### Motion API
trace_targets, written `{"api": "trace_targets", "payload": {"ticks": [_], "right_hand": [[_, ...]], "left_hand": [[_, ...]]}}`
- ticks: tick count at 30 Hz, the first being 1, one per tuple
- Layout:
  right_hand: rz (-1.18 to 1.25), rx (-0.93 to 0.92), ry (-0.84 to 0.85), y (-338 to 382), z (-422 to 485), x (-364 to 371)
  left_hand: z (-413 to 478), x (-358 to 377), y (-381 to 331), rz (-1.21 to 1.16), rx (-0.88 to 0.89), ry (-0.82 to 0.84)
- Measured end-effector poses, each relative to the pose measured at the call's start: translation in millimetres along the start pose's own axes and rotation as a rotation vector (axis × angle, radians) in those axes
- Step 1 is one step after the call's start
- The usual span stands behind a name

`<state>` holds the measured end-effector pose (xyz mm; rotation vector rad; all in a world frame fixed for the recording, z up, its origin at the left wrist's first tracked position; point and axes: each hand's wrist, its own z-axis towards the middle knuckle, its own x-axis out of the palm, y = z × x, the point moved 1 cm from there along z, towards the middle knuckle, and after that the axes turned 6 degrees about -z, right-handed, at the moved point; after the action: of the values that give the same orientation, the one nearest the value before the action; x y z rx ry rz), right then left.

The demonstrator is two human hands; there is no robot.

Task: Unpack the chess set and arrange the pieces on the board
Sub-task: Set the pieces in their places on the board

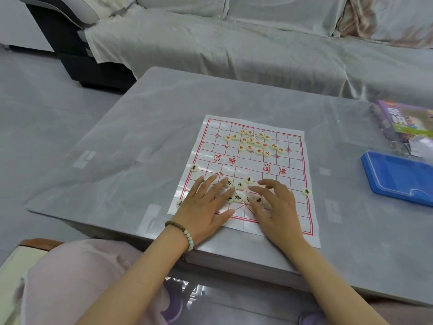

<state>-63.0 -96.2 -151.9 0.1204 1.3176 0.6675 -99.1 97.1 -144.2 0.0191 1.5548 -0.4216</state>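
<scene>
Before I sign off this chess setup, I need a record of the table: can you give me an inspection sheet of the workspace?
Surface: grey table, glossy.
Job's things: paper board lies flat near the front edge. The red-lettered pieces are heaped on its far half. The black-lettered pieces are gathered on the near half, with a few out at the side edges.
Clutter: blue tray and purple box at the table's right side, off the board.
Hands: left hand lies flat on the board, fingers straight. Right hand is spread over the black pieces. Neither grips a piece.
Cables: nothing seen.
Surroundings: cloth-covered sofa behind the table.
</scene>
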Motion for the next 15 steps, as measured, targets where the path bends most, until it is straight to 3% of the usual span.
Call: {"api": "trace_targets", "payload": {"ticks": [9,15], "right_hand": [[-0.021,-0.057,0.052,-4,0,6],[-0.014,-0.046,0.034,-5,0,8]], "left_hand": [[-12,-2,4,0.098,-0.083,0.05],[-19,-11,6,0.127,-0.108,-0.04]]}}
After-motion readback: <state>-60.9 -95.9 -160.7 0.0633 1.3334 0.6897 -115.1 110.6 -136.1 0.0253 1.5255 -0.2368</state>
